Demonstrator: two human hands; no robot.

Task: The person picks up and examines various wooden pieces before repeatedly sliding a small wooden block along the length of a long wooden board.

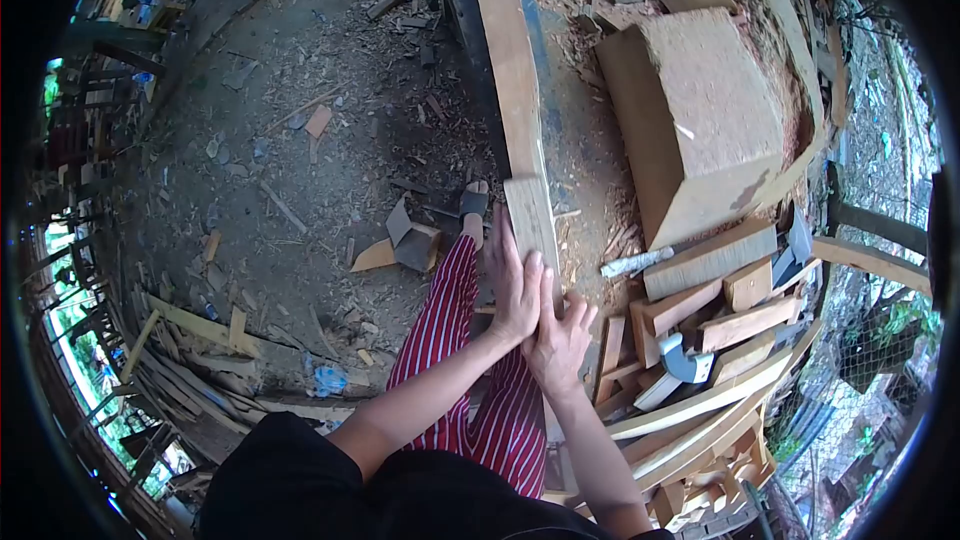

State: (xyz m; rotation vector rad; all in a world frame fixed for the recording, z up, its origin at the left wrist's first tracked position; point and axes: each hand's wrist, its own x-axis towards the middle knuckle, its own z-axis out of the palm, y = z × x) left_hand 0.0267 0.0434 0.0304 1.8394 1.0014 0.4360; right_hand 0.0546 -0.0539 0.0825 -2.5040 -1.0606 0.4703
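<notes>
A short wooden board lies over a long wooden plank that runs away from me along the bench edge. My left hand grips the board's near part from the left, its fingers stretched along the side and its thumb on top. Right beside it, touching it, my right hand is closed over the board's near right edge, index finger pointing forward and the other fingers bent. Both palms cover the near end of the board, so I cannot see how it meets the plank there.
On the bench to the right rests a large wooden block. Nearer lie stacked wood offcuts, a white rolled object and a blue-grey curved object. Shavings and scraps cover the floor; my sandalled foot stands beside the bench.
</notes>
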